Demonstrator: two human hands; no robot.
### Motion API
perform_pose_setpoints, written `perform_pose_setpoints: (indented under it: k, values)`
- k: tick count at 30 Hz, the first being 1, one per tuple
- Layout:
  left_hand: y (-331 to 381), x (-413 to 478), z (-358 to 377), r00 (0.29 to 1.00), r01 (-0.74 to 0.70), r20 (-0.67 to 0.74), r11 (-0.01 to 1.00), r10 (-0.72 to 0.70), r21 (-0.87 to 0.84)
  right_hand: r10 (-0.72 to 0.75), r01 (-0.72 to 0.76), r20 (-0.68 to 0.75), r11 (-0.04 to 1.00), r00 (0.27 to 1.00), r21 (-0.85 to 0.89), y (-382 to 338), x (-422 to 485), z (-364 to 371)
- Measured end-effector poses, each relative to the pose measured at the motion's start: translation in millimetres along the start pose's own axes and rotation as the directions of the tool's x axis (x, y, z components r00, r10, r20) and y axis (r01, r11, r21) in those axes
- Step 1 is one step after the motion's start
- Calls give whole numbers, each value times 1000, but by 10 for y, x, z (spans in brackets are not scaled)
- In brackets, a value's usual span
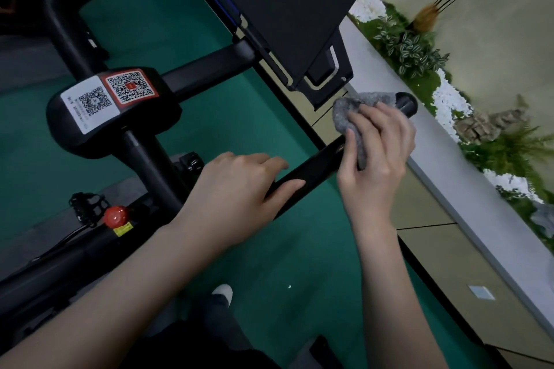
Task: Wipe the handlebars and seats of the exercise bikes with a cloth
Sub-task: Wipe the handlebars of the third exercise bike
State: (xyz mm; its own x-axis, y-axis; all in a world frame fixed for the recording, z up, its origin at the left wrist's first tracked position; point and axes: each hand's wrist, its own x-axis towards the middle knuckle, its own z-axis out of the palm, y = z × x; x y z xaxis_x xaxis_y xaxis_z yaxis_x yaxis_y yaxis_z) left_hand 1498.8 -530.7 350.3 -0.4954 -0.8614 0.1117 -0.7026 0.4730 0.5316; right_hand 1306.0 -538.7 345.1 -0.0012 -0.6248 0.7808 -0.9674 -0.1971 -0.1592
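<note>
My right hand (376, 141) grasps the soft grey cloth (353, 111), bunched around the rigid handlebar (308, 175) toward 2 o'clock; it looks light and pliable. My left hand (239, 186) clenches the bar lower, steadying it.

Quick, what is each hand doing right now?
Left hand: closed on the black handlebar, steadying it.
Right hand: closed on the grey cloth, pressed around the handlebar near its end.
</note>
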Motion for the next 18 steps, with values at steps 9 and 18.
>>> perform_pose_setpoints:
  k: [9,18]
  values:
    - [48,97,23,999,-35,6,999,35,25,27,-21,-98,998,995,60,81,48,-14]
    - [116,183,67,999,-25,24,1000,25,-3,246,-214,-215,963,945,165,-139,-268,53]
